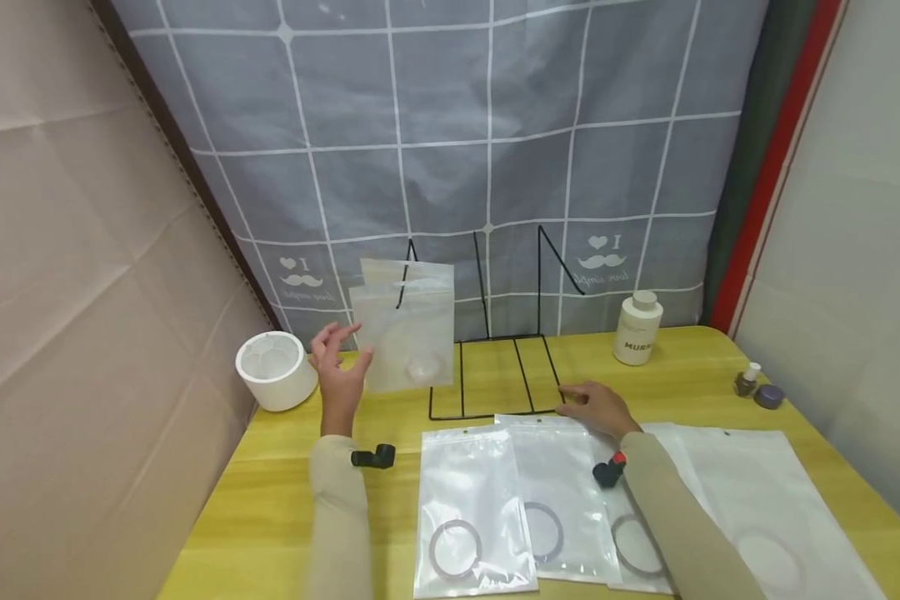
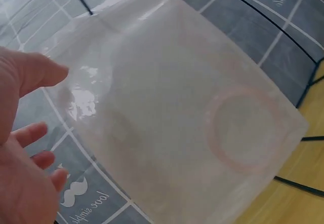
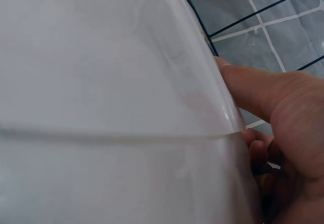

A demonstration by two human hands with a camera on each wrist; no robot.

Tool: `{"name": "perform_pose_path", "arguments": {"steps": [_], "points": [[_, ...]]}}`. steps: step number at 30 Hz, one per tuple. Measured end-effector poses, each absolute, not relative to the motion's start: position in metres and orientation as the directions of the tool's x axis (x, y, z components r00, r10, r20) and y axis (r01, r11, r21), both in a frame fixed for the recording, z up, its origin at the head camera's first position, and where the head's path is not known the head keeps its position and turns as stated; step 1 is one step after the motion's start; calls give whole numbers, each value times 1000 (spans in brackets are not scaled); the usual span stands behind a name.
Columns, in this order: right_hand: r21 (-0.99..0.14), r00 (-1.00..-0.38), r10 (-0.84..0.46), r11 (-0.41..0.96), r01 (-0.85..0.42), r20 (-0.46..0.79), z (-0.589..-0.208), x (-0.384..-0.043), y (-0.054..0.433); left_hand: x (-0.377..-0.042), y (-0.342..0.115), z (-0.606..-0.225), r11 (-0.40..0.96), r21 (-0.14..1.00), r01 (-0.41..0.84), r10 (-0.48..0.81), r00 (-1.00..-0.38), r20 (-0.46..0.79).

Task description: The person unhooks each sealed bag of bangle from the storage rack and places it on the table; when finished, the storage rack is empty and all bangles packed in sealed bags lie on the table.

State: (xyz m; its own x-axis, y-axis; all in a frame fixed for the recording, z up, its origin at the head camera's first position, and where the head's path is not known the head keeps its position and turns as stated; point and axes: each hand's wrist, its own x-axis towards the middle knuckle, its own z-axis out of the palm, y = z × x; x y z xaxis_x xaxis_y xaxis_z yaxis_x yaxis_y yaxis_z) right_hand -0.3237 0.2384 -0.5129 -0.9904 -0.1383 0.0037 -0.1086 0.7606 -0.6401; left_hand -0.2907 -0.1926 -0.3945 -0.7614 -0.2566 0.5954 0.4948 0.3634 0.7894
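Note:
A black wire display rack [image 1: 487,337] stands on the table, its upright hooks rising at the back. Clear zip bags [image 1: 405,321] hang from its left hook; a pinkish ring [image 2: 215,127] shows through the front one. Beside their left edge is my left hand [image 1: 340,379], thumb and fingers spread apart, holding nothing. My right hand [image 1: 600,408] pinches the rack's front right corner between thumb and fingers. In the right wrist view, a bag [image 3: 111,82] fills much of the picture and hides part of the fingers' contact.
Several flat zip bags [image 1: 468,479] with rings inside lie along the table's front, some under my right forearm. A white round container [image 1: 276,387] stands at left, a white bottle [image 1: 637,329] back right. A small bottle [image 1: 747,382] and purple jar [image 1: 769,397] sit far right.

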Motion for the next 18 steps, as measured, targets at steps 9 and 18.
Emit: {"name": "perform_pose_path", "arguments": {"steps": [9, 18], "points": [[-655, -994, -111, 749, -98, 22, -516, -323, 240, -307, -197, -387, 62, 891, 451, -67, -888, 454], [-667, -994, -112, 739, -94, 17, -517, -322, 239, -300, -193, -390, -102, 882, 461, -136, -884, 446]]}}
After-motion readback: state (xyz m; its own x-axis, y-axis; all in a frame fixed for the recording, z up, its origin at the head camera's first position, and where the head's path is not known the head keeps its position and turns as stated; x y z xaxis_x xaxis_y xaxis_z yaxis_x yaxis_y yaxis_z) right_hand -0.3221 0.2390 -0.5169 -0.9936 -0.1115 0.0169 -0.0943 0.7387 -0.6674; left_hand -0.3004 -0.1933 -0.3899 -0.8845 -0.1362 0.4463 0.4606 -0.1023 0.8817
